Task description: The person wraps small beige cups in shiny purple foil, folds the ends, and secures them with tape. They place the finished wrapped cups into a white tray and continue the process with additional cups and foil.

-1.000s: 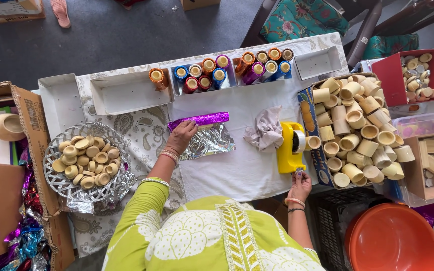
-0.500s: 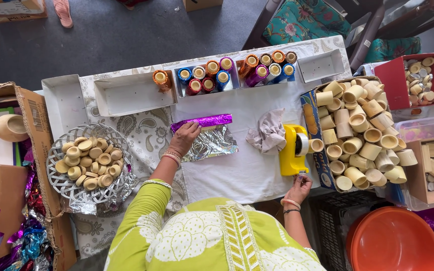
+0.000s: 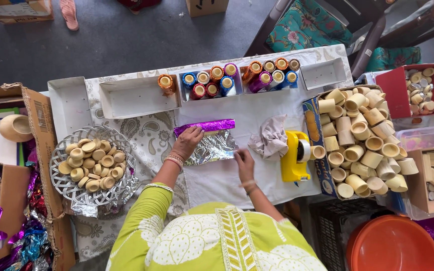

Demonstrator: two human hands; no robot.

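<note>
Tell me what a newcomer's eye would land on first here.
Both hands, left hand and right hand, press a silver foil sheet with a purple edge at the table's middle. To the right a box brims with plain cups; a yellow tape dispenser stands beside it. Foil-wrapped cups line the far trays.

At the bottom centre of the frame I see my lime-green tunic, printed with large pale floral shapes and split by a gold embroidered band down the middle. Its sleeves end near the elbows with a thin pale trim. Both hands, left (image 3: 189, 141) and right (image 3: 244, 162), wear thin bangles at the wrist.
</note>
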